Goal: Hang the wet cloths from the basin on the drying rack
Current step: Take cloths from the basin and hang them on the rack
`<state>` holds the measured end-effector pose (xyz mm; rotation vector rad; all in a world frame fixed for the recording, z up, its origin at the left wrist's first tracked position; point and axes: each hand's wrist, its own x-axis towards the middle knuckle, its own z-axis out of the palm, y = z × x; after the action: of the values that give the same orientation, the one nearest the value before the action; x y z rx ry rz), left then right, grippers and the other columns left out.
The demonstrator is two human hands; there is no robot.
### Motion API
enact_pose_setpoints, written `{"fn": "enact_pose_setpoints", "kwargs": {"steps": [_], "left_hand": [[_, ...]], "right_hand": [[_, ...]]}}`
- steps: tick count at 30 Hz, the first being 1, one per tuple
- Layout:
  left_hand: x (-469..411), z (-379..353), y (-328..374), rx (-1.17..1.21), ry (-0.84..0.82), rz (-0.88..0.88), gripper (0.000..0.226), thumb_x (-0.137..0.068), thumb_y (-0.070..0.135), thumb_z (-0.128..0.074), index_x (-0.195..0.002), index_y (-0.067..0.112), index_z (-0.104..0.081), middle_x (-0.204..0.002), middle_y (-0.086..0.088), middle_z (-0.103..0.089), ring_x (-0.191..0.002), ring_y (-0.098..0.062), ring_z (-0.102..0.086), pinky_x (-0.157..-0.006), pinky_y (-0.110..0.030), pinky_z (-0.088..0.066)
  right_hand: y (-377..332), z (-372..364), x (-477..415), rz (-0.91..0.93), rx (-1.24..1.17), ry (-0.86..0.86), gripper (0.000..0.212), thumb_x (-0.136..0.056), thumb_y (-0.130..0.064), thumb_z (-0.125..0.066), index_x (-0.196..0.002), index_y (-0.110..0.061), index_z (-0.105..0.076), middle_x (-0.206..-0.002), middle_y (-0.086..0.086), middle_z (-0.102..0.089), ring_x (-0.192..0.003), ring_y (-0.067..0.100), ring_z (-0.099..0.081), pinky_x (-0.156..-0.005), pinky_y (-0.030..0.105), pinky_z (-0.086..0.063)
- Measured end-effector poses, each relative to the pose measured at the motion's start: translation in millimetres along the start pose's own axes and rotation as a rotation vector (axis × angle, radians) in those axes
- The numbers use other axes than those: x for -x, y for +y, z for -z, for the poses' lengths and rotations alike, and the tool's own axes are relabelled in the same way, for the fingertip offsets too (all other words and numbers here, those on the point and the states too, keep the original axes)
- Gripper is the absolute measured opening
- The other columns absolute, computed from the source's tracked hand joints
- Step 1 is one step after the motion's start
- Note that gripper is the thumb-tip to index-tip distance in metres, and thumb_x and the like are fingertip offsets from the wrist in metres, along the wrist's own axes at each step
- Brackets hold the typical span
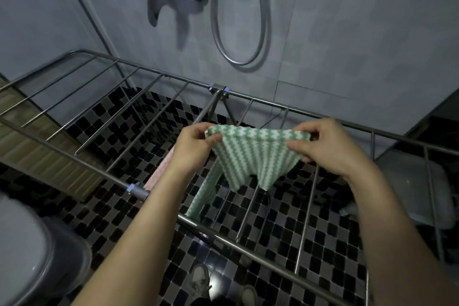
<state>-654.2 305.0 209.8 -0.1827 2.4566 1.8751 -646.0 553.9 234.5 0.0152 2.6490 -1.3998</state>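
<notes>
both bare forearms stretched forward, left hand (196, 146) and right hand (330, 149) level and apart, thumbs pointing inward, fingers curled, each pinching a top corner of cloth (255, 156)

- The metal drying rack (248, 228) crosses the frame from upper left to lower right, with thin rails between its two long side bars.
- A pink cloth (159, 174) hangs over a rail left of centre, partly hidden by a forearm.
- A green-and-white striped cloth (201, 196) hangs over a rail just right of the pink one.
- The floor (111, 206), a mosaic of small black and grey tiles, shows between the rails.
- A grey basin (37, 256), blurred, sits on the floor at lower left.
- Two shoes (198, 281) stand on the tiles at bottom centre.
</notes>
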Motion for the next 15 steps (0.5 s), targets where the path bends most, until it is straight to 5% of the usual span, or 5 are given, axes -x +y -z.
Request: {"fn": "enact_pose_setpoints", "kwargs": {"steps": [3,8,12,15], "left_hand": [[-12.9,-20.4,10.0,0.058,0.043,-0.023,0.015,-0.091,0.005,-0.061,-0.085,0.015,-0.070,-0.072,0.008,-0.069,-0.063,0.001,-0.061,-0.063,-0.018,-0.049],[-21.9,-37.7,26.7,0.415,0.058,-0.001,0.012,-0.088,-0.004,-0.053,-0.085,-0.002,-0.064,-0.058,0.000,-0.062,-0.058,-0.012,-0.060,-0.075,-0.032,-0.056],[-21.7,-35.4,-16.6,0.133,0.034,0.028,0.043,-0.085,0.028,-0.058,-0.074,-0.014,-0.056,-0.070,-0.013,-0.055,-0.070,-0.021,-0.054,-0.078,-0.037,-0.050],[-9.5,-34.3,-52.1,-0.268,0.015,0.096,0.059,-0.092,0.043,-0.058,-0.053,-0.001,-0.054,-0.050,-0.007,-0.051,-0.047,-0.016,-0.047,-0.055,-0.025,-0.040]], "right_hand": [[6.3,4.1,-1.9,0.033,-0.249,0.180,0.015,-0.084,-0.014,-0.072,-0.078,-0.028,-0.072,-0.078,-0.006,-0.072,-0.075,0.014,-0.072,-0.079,0.041,-0.059],[2.3,4.8,11.6,0.197,-0.201,0.557,0.009,-0.084,-0.014,-0.071,-0.092,-0.018,-0.073,-0.064,-0.020,-0.058,-0.055,-0.010,-0.055,-0.056,0.006,-0.040],[29.8,-25.4,32.2,0.179,-0.111,0.351,0.014,-0.086,-0.017,-0.068,-0.090,-0.030,-0.072,-0.073,-0.016,-0.066,-0.068,0.007,-0.066,-0.064,0.023,-0.053],[63.2,-57.3,41.6,0.049,0.017,0.077,0.020,-0.089,-0.027,-0.064,-0.078,-0.017,-0.077,-0.067,0.003,-0.070,-0.061,0.023,-0.064,-0.058,0.035,-0.052]]}}
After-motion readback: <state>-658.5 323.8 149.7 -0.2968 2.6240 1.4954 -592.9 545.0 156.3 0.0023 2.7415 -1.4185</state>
